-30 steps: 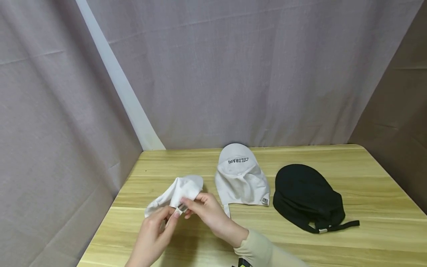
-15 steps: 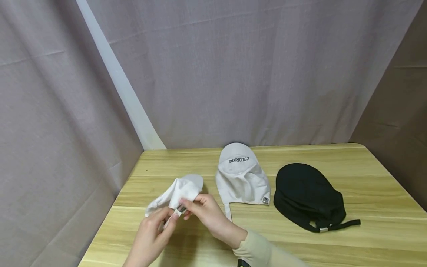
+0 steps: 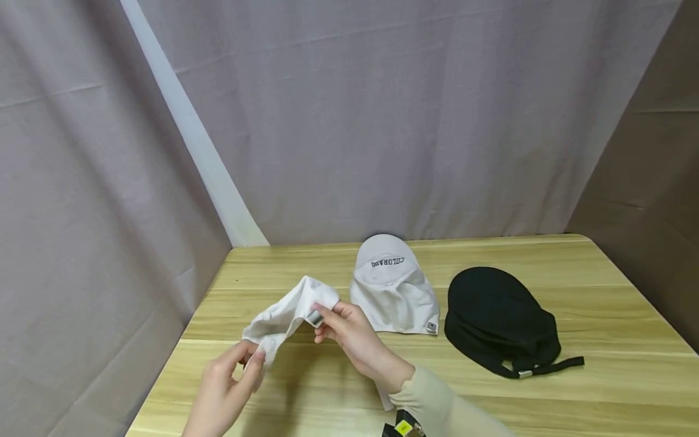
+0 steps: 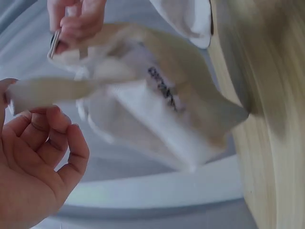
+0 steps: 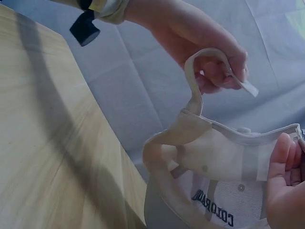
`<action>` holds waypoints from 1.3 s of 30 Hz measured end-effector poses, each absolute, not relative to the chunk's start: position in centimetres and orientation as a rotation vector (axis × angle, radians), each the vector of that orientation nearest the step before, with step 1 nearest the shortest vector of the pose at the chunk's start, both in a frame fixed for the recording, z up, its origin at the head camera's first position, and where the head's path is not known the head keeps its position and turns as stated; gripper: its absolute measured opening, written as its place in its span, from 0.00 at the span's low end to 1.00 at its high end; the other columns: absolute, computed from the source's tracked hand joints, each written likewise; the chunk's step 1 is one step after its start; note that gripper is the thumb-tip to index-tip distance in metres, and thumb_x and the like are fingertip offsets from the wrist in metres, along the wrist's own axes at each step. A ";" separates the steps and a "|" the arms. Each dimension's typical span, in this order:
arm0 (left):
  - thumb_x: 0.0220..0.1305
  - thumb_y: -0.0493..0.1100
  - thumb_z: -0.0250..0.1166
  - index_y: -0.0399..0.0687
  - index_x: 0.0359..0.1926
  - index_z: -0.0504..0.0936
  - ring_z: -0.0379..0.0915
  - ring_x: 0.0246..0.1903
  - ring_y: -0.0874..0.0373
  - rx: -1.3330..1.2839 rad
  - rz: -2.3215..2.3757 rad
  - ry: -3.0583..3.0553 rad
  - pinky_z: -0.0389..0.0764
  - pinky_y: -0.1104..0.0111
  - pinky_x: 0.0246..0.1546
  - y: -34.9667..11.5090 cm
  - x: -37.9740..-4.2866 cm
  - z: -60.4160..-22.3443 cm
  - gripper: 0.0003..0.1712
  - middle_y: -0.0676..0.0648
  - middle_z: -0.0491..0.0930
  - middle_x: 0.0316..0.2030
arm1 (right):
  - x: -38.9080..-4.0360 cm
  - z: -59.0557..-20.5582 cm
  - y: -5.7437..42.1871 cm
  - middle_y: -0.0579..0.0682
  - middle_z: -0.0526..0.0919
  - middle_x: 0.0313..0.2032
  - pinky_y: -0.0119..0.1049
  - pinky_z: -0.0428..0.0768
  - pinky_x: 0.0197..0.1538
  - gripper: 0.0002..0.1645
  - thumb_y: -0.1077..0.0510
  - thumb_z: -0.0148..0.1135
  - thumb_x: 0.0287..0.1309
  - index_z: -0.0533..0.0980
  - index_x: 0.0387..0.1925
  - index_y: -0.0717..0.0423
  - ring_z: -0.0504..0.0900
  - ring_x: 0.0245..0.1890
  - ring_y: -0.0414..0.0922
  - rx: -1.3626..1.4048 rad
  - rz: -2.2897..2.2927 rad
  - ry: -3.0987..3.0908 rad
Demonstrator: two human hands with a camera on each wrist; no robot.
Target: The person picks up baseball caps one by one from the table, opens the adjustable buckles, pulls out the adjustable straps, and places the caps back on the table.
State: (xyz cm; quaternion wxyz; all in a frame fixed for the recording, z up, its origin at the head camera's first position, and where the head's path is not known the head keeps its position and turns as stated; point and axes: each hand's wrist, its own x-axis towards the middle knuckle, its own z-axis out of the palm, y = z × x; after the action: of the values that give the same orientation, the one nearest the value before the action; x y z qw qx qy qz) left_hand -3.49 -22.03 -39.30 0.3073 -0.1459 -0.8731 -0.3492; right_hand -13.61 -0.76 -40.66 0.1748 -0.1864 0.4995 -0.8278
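Observation:
Both hands hold a white cap (image 3: pixel 307 296) above the left part of the table. My left hand (image 3: pixel 221 382) pinches its strap (image 5: pixel 193 81) near the end; in the right wrist view the strap curves out of the cap's back edge to those fingers. At the other side of the back opening, my right hand (image 3: pixel 357 343) grips the cap's edge by the metal buckle (image 3: pixel 314 317). Strap and buckle stand apart. The left wrist view shows the cap (image 4: pixel 157 114), blurred, with dark lettering inside.
A second white cap (image 3: pixel 395 303) marked COLORADO lies at the table's middle, its strap partly behind the right hand. To its right is a black cap (image 3: pixel 499 321), strap trailing from its buckle. The wooden table (image 3: pixel 617 328) is bordered by grey curtains (image 3: pixel 382 121).
My hands have moved apart: the left down and left with the strap, the right up and right with the buckle. The strap has come away from the buckle. The held cap has lifted slightly.

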 end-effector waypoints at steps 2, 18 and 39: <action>0.59 0.25 0.67 0.56 0.29 0.78 0.68 0.24 0.69 -0.361 -0.907 -2.293 0.68 0.77 0.27 -22.5 -3.4 -39.1 0.18 0.64 0.73 0.24 | -13.6 -40.8 -0.6 0.46 0.79 0.31 0.31 0.81 0.37 0.08 0.61 0.55 0.73 0.78 0.38 0.58 0.78 0.28 0.38 -0.522 -2.341 1.411; 0.58 0.27 0.68 0.49 0.25 0.80 0.64 0.22 0.75 -0.009 -0.709 -2.117 0.65 0.75 0.29 -26.3 -1.6 -37.5 0.13 0.63 0.71 0.18 | -13.1 -42.1 2.6 0.45 0.81 0.27 0.33 0.81 0.38 0.10 0.58 0.60 0.69 0.78 0.36 0.64 0.79 0.26 0.38 -0.469 -2.111 1.654; 0.51 0.30 0.74 0.68 0.32 0.75 0.66 0.26 0.77 -0.783 -0.789 -2.532 0.66 0.83 0.26 -28.0 0.4 -41.7 0.25 0.71 0.68 0.27 | -10.1 -46.9 7.5 0.49 0.83 0.24 0.27 0.78 0.22 0.15 0.53 0.59 0.72 0.76 0.33 0.61 0.78 0.20 0.37 -0.547 -1.570 1.634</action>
State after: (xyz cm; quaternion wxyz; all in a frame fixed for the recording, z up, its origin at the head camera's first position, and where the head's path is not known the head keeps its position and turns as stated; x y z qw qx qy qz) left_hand 0.45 -27.97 -41.70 0.1870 -0.2781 -0.8995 -0.2803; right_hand -10.11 7.52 -46.91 0.3943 -0.2156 0.6442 -0.6189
